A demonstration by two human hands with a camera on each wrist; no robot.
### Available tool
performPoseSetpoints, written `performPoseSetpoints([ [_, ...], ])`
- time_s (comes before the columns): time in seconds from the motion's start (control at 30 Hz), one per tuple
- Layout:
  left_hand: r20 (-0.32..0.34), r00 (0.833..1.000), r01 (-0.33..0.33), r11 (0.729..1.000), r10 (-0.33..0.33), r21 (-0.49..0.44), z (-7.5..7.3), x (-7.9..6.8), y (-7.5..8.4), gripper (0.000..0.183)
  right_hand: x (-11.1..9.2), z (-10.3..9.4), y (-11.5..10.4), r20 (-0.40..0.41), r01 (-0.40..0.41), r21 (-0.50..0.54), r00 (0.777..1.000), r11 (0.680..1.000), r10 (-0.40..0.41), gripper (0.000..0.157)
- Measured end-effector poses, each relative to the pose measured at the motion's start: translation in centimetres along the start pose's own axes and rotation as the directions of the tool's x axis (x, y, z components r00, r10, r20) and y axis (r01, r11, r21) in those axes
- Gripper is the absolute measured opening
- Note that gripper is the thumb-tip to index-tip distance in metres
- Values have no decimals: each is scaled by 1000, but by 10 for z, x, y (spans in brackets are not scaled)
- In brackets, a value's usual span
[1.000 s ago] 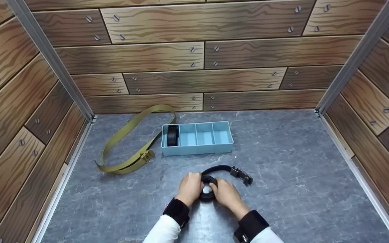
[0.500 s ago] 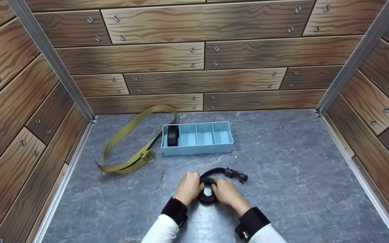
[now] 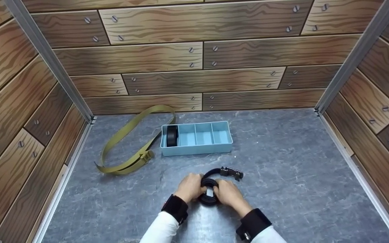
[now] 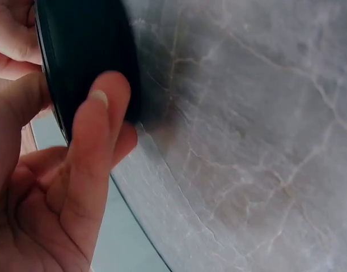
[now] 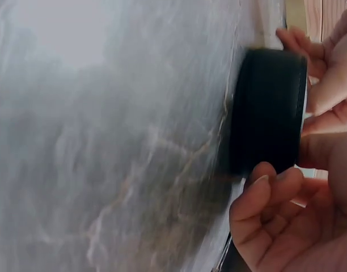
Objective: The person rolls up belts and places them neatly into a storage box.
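- A black belt [image 3: 209, 201] is wound into a coil on the near part of the desk [image 3: 299, 162], about midway between its left and right edges.
- The left hand [image 3: 189, 187] grips the coil on its left side, fingers [image 4: 94, 141] against the outer face and the thumb reaching into the central hole.
- The right hand [image 3: 230, 193] pinches the opposite side likewise, its fingers [image 5: 250, 207] bent against the outer wrap.
- The relation that seems to count most: the unwound length leaves the coil's far side and arcs toward the desk's right edge, ending in the buckle [image 3: 231, 172], which lies beyond the right hand, untouched and nearer to it than to the left.
- The coil is round, with no long axis; the buckle's own axis points rightward, slanting a little toward the near side.
- The belt looks smooth and dark, with stacked layers showing as rings from above; the buckle is dark, shiny and apparently metal.
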State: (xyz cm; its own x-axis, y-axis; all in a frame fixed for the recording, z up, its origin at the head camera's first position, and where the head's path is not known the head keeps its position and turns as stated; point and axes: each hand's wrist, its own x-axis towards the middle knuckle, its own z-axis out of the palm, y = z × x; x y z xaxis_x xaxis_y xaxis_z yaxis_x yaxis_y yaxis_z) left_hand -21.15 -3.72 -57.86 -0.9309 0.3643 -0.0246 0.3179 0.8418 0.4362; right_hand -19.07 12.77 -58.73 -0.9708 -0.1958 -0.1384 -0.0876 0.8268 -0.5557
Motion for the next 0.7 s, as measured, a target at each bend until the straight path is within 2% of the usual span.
performPoseSetpoints([
  [0.1,-12,1000,-16,1000,16,16,0,0,1,15,-1,-2,1,0,26,4,1000,1000,-26,16],
  [0.2,-41,999,-23,999,25,47,1,1,3,16,-4,-2,0,-44,30,-20,999,999,-31,15],
  [0.33,-60,998,-15,999,18,48,3,1,5,15,-9,-1,-5,-70,-49,-42,997,998,46,23],
  [0.43,-35,999,-22,1000,22,15,5,0,3,17,-10,-1,-6,-51,-86,-52,995,995,83,24],
  [0.57,17,999,-38,998,39,-39,6,-1,-1,22,-7,-4,-3,-45,-25,-77,999,997,22,14],
  [0.7,5,1000,-27,999,27,-45,4,0,-2,11,-2,-8,1,-32,55,-84,998,995,-58,12],
])
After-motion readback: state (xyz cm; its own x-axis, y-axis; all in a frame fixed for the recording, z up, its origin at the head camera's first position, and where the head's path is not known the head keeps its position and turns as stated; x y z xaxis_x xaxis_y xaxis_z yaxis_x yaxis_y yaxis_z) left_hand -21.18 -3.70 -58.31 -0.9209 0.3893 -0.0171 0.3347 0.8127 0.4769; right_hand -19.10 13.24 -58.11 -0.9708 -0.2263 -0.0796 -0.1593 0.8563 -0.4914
